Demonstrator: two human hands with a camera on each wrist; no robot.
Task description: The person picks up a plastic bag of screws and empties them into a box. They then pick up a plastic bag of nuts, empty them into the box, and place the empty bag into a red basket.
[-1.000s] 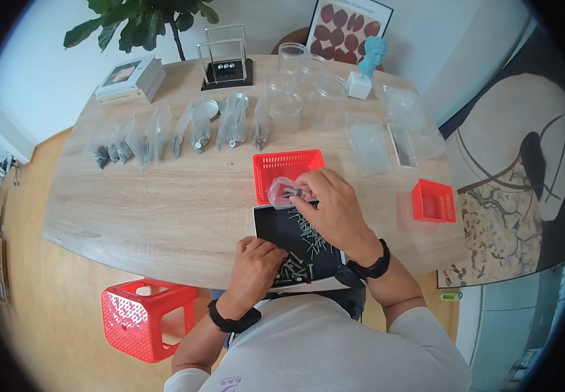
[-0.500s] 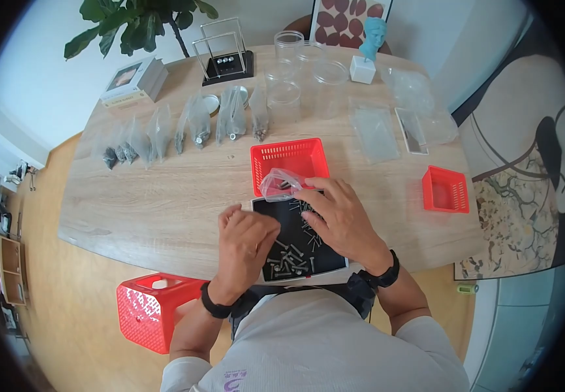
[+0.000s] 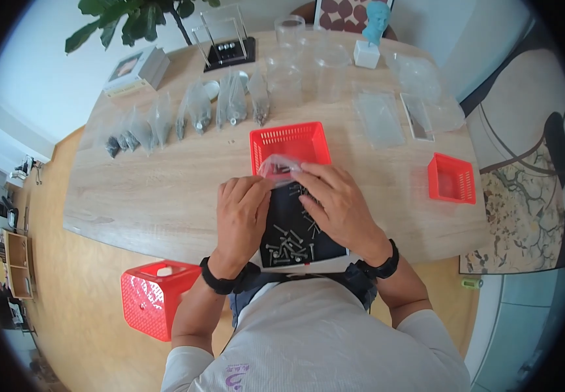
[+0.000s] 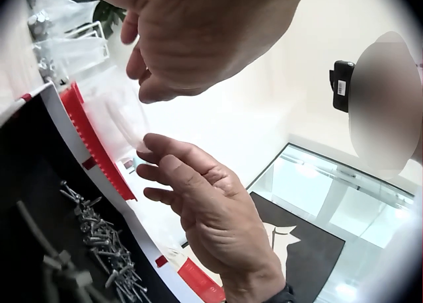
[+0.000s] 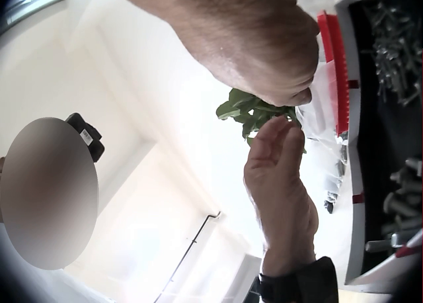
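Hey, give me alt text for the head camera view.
A person's right hand holds a clear bag, left hand close by, at a wooden table with a red basket and a black tray of loose screws. Behind are small filled bags and clear jars.

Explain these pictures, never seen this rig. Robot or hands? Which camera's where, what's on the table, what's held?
No robot: these are a person's bare hands. The wide picture comes from a camera on the head, looking down; the other two come from a camera on each wrist, so they look sideways.

On the table, a black tray of loose screws lies nearest the person, with a red basket just beyond. Farther back are filled plastic bags and clear jars; a smaller red basket sits to the right.

The right hand pinches a clear bag with metal pieces inside. The left hand is at its other side; whether it holds anything is hidden.
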